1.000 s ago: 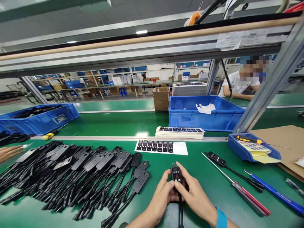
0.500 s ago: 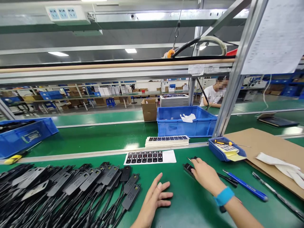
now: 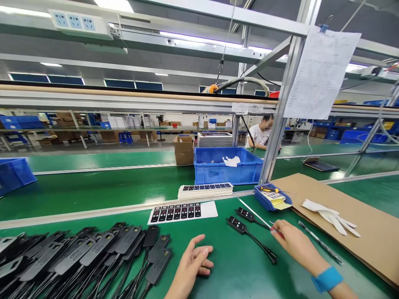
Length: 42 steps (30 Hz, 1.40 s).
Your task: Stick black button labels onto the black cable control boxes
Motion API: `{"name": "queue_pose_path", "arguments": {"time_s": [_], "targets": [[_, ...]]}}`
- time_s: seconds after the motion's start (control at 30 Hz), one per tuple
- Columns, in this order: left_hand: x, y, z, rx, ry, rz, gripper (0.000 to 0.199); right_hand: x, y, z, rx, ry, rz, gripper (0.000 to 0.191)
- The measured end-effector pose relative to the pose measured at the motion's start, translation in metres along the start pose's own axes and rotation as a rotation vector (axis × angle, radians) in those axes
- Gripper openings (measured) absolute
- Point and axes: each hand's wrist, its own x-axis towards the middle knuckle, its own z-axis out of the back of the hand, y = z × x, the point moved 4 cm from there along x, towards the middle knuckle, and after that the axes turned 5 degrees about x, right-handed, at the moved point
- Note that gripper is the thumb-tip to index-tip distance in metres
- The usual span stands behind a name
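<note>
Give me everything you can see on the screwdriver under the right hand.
The screwdriver has a long thin silvery shaft and a red handle, mostly hidden by the right hand, whose fingers close around it. The shaft lies low over the green table, pointing away to the left, its tip near the small blue tray and just beyond two black controllers. Tip shape is too small to tell.

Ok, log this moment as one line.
right hand: grips red-handled screwdriver | left hand: open, resting on green bench | two labelled controllers beside
</note>
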Motion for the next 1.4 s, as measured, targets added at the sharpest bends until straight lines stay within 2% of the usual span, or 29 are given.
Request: {"name": "queue_pose_path", "arguments": {"time_s": [0.17, 0.37, 0.53, 0.63, 0.73, 0.87, 0.9, 1.0, 1.07, 1.17, 1.27, 1.33, 1.4], "targets": [[-0.001, -0.002, -0.001, 0.030, 0.010, -0.025, 0.083, 0.017, -0.037, -0.002, -0.035, -0.064, -0.088, 0.018], [0.002, 0.000, 0.000, 0.034, 0.025, -0.035, 0.082, 0.026, -0.056, -0.019, -0.042, -0.121, -0.122, 0.016], [0.005, 0.003, 0.000, 0.022, 0.033, -0.031, 0.079, 0.028, -0.068, -0.012, -0.073, -0.165, -0.174, 0.019], [0.005, 0.004, -0.001, 0.020, 0.034, -0.022, 0.078, 0.031, -0.047, -0.009, -0.046, -0.180, -0.110, 0.028], [0.005, 0.004, 0.000, 0.029, 0.036, -0.013, 0.078, 0.038, -0.001, -0.019, 0.041, -0.160, 0.074, 0.040], [0.004, 0.004, 0.002, 0.027, 0.041, -0.008, 0.079, 0.050, 0.054, -0.046, 0.111, -0.137, 0.176, 0.081], [0.004, 0.004, 0.003, 0.023, 0.044, -0.007, 0.079, 0.053, 0.062, -0.052, 0.119, -0.141, 0.179, 0.081], [0.005, 0.004, 0.003, 0.023, 0.063, -0.011, 0.078, 0.059, 0.073, -0.062, 0.135, -0.181, 0.189, 0.062], [0.006, 0.005, 0.001, 0.025, 0.081, -0.013, 0.077, 0.063, 0.071, -0.063, 0.142, -0.205, 0.204, 0.054], [0.004, 0.006, -0.001, 0.041, 0.095, -0.011, 0.072, 0.070, 0.060, -0.063, 0.161, -0.211, 0.251, 0.053], [-0.003, -0.001, -0.001, 0.311, 0.115, -0.097, 0.050, 0.082, 0.045, -0.067, 0.189, -0.197, 0.313, 0.054], [-0.009, -0.013, 0.001, 0.687, 0.113, -0.179, 0.033, 0.092, 0.036, -0.072, 0.168, -0.210, 0.323, 0.057], [-0.013, -0.027, 0.007, 1.106, 0.052, -0.175, 0.031, 0.099, 0.035, -0.073, 0.102, -0.258, 0.323, 0.059]]}}
